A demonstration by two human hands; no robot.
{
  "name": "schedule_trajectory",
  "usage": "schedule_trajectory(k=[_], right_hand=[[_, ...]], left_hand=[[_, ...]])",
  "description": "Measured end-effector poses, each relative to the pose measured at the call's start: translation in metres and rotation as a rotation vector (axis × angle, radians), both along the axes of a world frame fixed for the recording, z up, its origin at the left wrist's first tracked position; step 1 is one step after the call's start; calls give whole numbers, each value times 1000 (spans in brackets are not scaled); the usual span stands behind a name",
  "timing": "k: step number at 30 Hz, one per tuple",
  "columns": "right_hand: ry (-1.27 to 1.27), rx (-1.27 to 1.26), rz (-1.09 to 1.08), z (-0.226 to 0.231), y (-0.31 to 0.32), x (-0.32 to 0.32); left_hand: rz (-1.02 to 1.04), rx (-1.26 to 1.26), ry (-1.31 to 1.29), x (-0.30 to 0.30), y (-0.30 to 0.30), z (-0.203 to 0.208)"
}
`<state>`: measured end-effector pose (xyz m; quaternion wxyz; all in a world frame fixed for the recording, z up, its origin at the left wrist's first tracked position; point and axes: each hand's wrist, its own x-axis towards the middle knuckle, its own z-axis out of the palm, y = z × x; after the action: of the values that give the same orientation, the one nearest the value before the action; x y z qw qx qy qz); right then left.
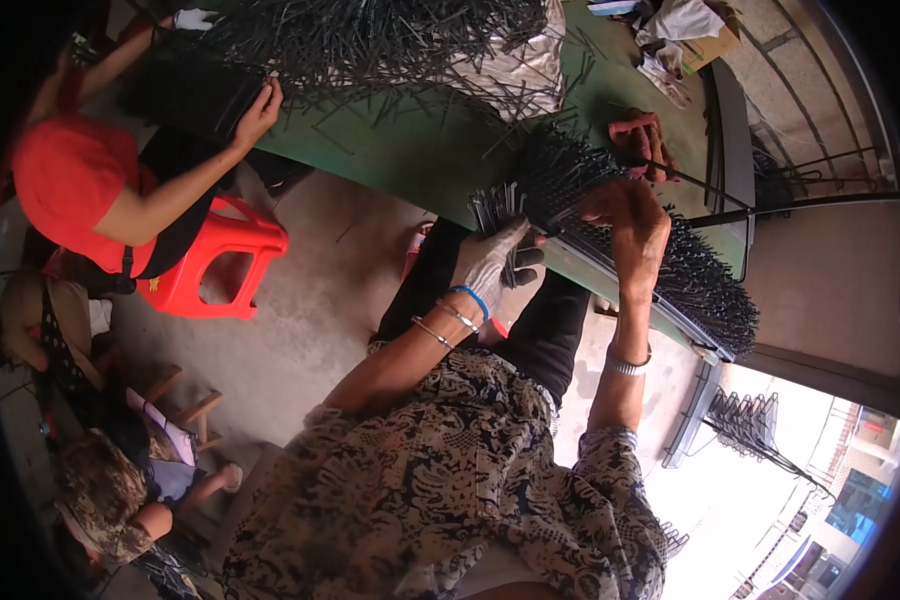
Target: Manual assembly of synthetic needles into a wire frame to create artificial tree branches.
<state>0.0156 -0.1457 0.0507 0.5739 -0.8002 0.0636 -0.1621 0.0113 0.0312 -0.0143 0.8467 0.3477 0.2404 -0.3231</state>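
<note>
My left hand (pixel 490 262), in a pale knit glove with dark fingertips, is closed around a bundle of thin black strips (pixel 496 206) near the table's front edge. Bare and pinched, my right hand (pixel 634 228) is above a long dense row of black strips (pixel 705 290); whatever lies between its fingertips is too small to make out. A grey metal rail (pixel 682 325) runs along the near side of that row. Just beyond my right hand, a reddish cloth (pixel 638 138) lies crumpled on the green table (pixel 400 150).
A large heap of black strips (pixel 360 40) covers the far table, partly on a pale sack (pixel 530 75). At left, a person in red (pixel 75 180) sits by a red plastic stool (pixel 225 250). Another person (pixel 110 490) is lower left. Black hangers (pixel 748 415) hang at right.
</note>
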Motion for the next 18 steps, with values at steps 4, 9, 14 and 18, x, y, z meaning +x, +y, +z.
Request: schedule_trajectory(k=[4, 9, 14, 18], right_hand=[[-106, -158, -216, -3, 2, 15], [-125, -226, -238, -19, 10, 26], [-112, -213, -237, -16, 10, 26], [-134, -201, -216, -17, 8, 27]], left_hand=[[-84, 65, -34, -3, -14, 5], [-10, -57, 48, -4, -26, -1], [-34, -62, 83, -3, -26, -7], [-31, -50, 78, -5, -27, -7]])
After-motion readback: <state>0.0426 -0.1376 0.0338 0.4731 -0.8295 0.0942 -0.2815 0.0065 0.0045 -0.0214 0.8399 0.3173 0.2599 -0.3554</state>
